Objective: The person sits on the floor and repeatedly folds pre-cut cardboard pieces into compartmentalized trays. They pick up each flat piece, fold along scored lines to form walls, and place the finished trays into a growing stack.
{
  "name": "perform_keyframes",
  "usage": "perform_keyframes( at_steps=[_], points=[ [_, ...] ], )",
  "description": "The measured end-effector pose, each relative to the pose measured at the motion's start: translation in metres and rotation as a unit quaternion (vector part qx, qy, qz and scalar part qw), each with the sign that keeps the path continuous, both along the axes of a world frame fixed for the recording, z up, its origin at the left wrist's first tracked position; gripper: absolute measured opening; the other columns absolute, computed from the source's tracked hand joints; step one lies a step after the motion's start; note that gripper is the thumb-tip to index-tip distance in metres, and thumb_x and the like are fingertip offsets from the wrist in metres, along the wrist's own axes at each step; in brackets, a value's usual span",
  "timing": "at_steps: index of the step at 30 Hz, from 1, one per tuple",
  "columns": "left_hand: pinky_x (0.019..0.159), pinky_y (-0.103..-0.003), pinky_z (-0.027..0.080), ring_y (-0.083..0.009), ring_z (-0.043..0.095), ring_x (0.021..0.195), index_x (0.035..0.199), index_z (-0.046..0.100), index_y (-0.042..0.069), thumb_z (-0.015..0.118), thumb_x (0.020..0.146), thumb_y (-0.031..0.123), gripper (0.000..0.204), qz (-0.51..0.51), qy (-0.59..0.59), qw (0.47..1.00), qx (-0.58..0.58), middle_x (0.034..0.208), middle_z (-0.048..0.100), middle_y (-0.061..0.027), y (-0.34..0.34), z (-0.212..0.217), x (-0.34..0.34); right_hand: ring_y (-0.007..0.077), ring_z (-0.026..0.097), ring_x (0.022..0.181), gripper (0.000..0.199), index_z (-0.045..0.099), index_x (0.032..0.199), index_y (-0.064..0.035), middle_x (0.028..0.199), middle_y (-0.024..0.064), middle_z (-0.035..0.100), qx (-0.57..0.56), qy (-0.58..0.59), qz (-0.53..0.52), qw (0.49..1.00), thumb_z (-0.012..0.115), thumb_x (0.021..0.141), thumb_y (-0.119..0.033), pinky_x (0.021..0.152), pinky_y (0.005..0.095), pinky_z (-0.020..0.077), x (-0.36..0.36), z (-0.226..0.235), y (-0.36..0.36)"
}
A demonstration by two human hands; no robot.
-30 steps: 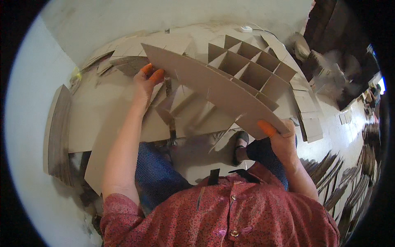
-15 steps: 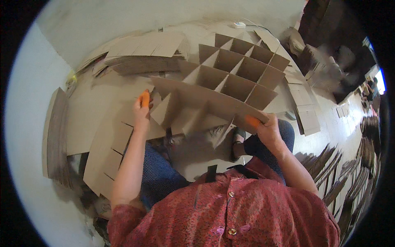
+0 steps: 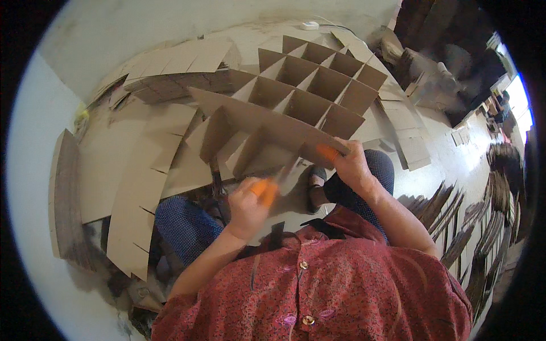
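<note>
A cardboard divider grid (image 3: 267, 116) with several square cells is held tilted in front of me. My right hand (image 3: 355, 167) grips the right end of its near strip, an orange covering showing on a finger. My left hand (image 3: 248, 207), also with orange on a finger, is below the grid's near side. Its fingers are curled and partly blurred; whether anything is in them is hidden. Between the left hand and the grid a narrow pale piece shows, too smeared to name.
Stacks of flat cardboard lie at the back left (image 3: 176, 62) and by the left wall (image 3: 67, 199). A slotted cardboard sheet (image 3: 133, 210) is beside my left knee. Many slotted pieces (image 3: 460, 227) stand at the right. A white power socket (image 3: 310, 25) sits by the back wall.
My left hand has left the grid's left end and moved right and toward me, below its near side. The right hand keeps its grip; the grid has shifted slightly left in view.
</note>
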State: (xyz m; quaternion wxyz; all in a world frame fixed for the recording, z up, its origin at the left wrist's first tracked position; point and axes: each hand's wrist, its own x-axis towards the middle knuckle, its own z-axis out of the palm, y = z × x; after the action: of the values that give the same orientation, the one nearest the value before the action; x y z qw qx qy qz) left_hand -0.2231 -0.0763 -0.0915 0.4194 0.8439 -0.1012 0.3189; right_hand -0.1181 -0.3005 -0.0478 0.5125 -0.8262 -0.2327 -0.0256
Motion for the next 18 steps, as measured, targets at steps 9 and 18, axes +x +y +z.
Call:
perform_keyframes(
  at_steps=[9, 18],
  points=[
    [0.068, -0.034, 0.051, -0.0295, 0.062, 0.077, 0.097, 0.067, 0.003, 0.072, 0.076, 0.004, 0.022, -0.003, -0.035, 0.999, -0.035, 0.088, 0.066, -0.0114, 0.011, 0.0, 0.001, 0.0245, 0.054, 0.058, 0.013, 0.068, 0.094, -0.0017, 0.074, 0.02, 0.063, -0.008, 0.005, -0.015, 1.0, 0.065, 0.086, -0.011, 0.058, 0.0354, 0.0468, -0.007, -0.048, -0.006],
    [0.108, -0.032, 0.028, -0.0221, 0.037, 0.13, 0.144, 0.027, -0.003, 0.048, 0.099, 0.021, 0.055, 0.179, 0.044, 0.952, -0.244, 0.146, 0.035, -0.015, 0.082, 0.003, 0.028, 0.0327, 0.052, 0.12, 0.063, 0.049, 0.131, 0.001, 0.129, 0.0221, 0.054, -0.027, -0.191, -0.142, 0.971, 0.072, 0.082, -0.031, 0.099, 0.0376, 0.0408, 0.017, 0.021, -0.029]
  ],
)
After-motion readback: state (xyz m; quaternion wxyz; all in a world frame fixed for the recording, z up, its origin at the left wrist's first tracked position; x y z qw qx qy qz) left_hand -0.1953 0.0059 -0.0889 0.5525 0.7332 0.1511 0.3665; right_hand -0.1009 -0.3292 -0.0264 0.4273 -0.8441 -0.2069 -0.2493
